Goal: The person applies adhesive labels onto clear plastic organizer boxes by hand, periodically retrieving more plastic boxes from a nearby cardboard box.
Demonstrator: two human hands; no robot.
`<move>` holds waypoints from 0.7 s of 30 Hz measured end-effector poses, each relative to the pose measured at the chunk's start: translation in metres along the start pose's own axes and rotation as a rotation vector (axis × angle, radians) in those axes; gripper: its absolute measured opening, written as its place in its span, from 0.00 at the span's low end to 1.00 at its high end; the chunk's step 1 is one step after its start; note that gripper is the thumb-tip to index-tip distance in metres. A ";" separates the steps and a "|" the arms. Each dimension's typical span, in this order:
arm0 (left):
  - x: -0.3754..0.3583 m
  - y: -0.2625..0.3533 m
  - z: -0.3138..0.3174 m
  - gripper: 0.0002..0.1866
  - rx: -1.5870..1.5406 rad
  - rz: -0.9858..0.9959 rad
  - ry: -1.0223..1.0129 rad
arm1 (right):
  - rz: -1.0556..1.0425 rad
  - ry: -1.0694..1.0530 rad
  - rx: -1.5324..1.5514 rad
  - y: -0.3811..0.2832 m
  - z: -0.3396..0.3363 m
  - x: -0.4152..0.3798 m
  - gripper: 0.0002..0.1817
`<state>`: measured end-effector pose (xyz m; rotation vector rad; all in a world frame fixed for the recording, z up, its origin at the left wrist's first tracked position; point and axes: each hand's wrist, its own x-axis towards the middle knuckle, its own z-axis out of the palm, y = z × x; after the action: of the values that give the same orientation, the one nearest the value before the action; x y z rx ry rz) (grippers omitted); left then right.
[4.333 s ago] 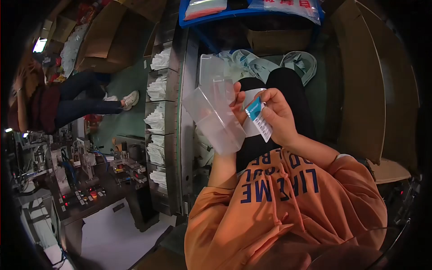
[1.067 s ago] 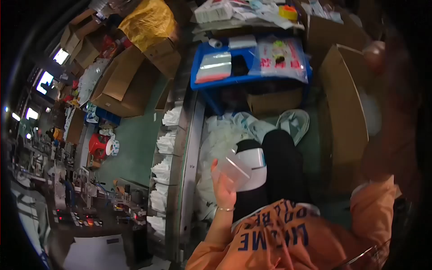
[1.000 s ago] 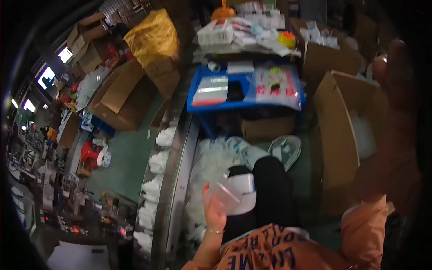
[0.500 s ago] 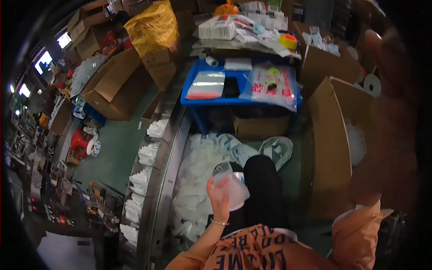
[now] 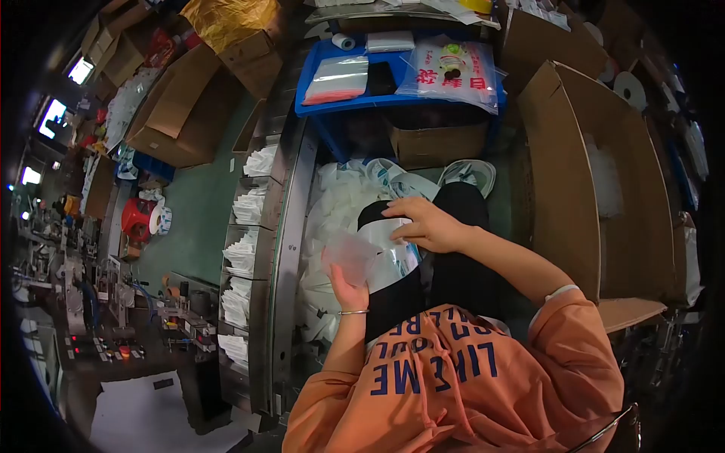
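Note:
My left hand (image 5: 348, 287) is closed around a frosted, translucent plastic container (image 5: 350, 255), held above my left thigh. Against the container's right side, a shiny silvery-white sheet (image 5: 396, 260) lies over the thigh; its exact kind I cannot make out. My right hand (image 5: 429, 225) hovers at the sheet's upper right edge, fingers stretched out and apart with nothing visible between them. A heap of whitish translucent pieces (image 5: 332, 204) lies on the left beside my legs.
Ahead stands a blue table (image 5: 317, 68) bearing plastic bags and a dark flat object. A tall open cardboard box (image 5: 555, 174) is on the right. Along the left runs a metal rack (image 5: 276, 302) with stacks of white packets (image 5: 243, 253). Farther left are machines (image 5: 83, 302).
My right hand has come down from the upper right to the sheet on my thigh. My left hand has moved slightly left and up with the container. The view has tilted downward.

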<state>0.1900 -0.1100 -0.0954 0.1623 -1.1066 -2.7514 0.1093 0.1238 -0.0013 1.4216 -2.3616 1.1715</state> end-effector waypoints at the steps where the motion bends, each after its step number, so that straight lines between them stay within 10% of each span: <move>1: 0.001 -0.001 -0.006 0.32 0.001 0.009 0.007 | -0.007 -0.072 -0.092 0.004 0.012 -0.001 0.15; 21: -0.013 0.001 0.053 0.39 0.214 0.140 0.001 | 0.747 -0.225 0.266 0.026 0.085 -0.077 0.38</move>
<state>0.1946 -0.0722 -0.0556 0.1094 -1.3558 -2.5079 0.1516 0.1251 -0.1117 0.7382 -3.1280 1.5967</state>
